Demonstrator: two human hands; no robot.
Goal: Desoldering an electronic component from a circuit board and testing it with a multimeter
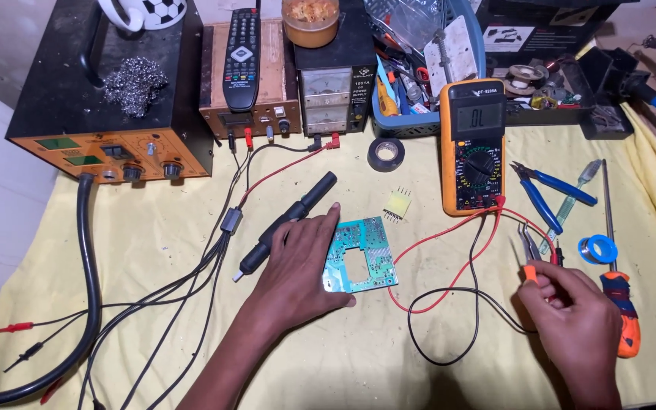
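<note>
- Yellow cloth (176, 228) is spread across the bench, bare toward its near edge.
- Green circuit board (361, 254) is pinned near mid-cloth by the left hand (298, 266), fingers together and flat.
- Orange-handled tweezers (528, 258) are pinched by the right hand (571, 311), just beside the multimeter (474, 148) leads.

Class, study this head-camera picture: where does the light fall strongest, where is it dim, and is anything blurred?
Head view: brightest on the yellow cloth around the circuit board; dim toward the black station; soft shadow under the left hand; right hand sharp, no motion blur.

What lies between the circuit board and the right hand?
In the head view, looped red and black leads cross the yellow cloth between the circuit board and the right hand.
</note>
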